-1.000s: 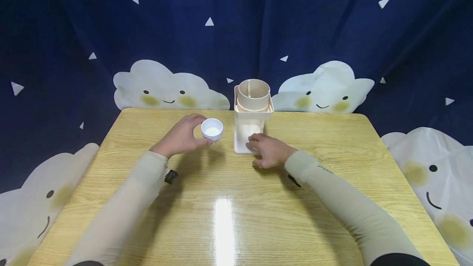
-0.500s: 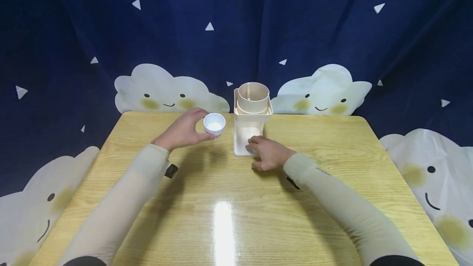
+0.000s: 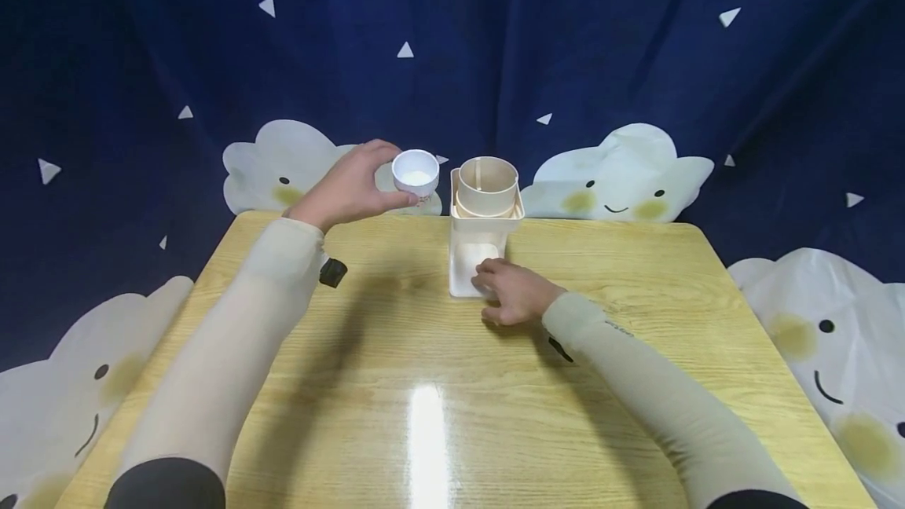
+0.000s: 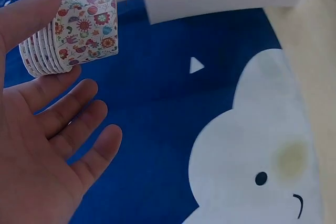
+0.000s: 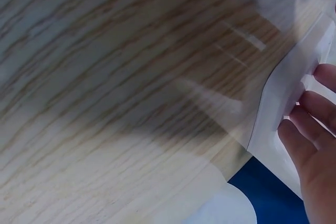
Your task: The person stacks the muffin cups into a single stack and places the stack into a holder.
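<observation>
My left hand (image 3: 351,188) pinches a stack of nested paper cups (image 4: 86,27) between thumb and forefinger. The cups are white inside, with a colourful flower print, and are raised above the table; the other fingers spread loosely. To their right, at the table's back edge, stands a cream plastic cup holder (image 3: 488,223) with a round open tube (image 3: 488,188) on top and a flat base (image 3: 463,283). The fingers of my right hand (image 3: 518,293) rest on the right side of that base, its thumb apart from them. The right wrist view shows these fingertips touching the pale base.
The wooden table (image 3: 601,258) has a glossy light streak near its front. Behind it hangs a dark blue curtain (image 3: 452,61) with white triangles and smiling clouds. A small black wrist device (image 3: 332,272) shows under the left sleeve.
My left hand has lifted the paper cups upward and slightly right, from table height to beside the holder's tube. My right hand has stayed on the base, and the holder has not moved.
</observation>
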{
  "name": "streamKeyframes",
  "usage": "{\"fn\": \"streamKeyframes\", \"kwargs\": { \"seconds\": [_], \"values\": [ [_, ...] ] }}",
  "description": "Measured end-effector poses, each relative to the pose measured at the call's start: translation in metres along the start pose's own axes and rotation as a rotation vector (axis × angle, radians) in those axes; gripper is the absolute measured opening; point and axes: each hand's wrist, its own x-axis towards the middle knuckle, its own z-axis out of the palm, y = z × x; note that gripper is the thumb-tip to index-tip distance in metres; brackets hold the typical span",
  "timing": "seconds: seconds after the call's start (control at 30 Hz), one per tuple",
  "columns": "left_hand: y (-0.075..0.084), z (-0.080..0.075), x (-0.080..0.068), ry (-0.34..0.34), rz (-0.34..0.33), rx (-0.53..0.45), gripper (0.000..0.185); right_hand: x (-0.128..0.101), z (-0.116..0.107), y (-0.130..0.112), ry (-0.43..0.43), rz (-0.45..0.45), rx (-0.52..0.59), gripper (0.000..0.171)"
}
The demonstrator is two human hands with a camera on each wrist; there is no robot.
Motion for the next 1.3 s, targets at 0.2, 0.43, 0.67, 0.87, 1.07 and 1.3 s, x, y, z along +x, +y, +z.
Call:
{"fn": "streamKeyframes", "kwargs": {
  "seconds": [0.2,0.43,0.67,0.87,1.07,1.3],
  "values": [
    [0.012,-0.003,0.017,-0.008,-0.022,-0.028,0.064,-0.001,0.001,0.001,-0.006,0.024,0.008,0.063],
    [0.032,-0.005,0.042,-0.031,-0.015,-0.032,0.064,-0.001,0.002,0.0,0.013,0.017,0.005,0.063],
    [0.059,-0.003,0.065,-0.091,-0.089,-0.068,0.069,0.0,0.0,-0.002,0.03,0.012,0.014,0.062],
    [0.075,0.0,0.08,-0.134,-0.097,-0.073,0.072,0.0,0.002,-0.002,0.044,0.008,0.006,0.061],
    [0.074,0.01,0.086,-0.197,-0.154,-0.126,0.077,0.0,0.0,-0.003,0.045,-0.006,0.001,0.06],
    [0.062,0.023,0.087,-0.261,-0.222,-0.219,0.077,0.0,-0.001,-0.004,0.057,-0.015,-0.002,0.057]
  ]
}}
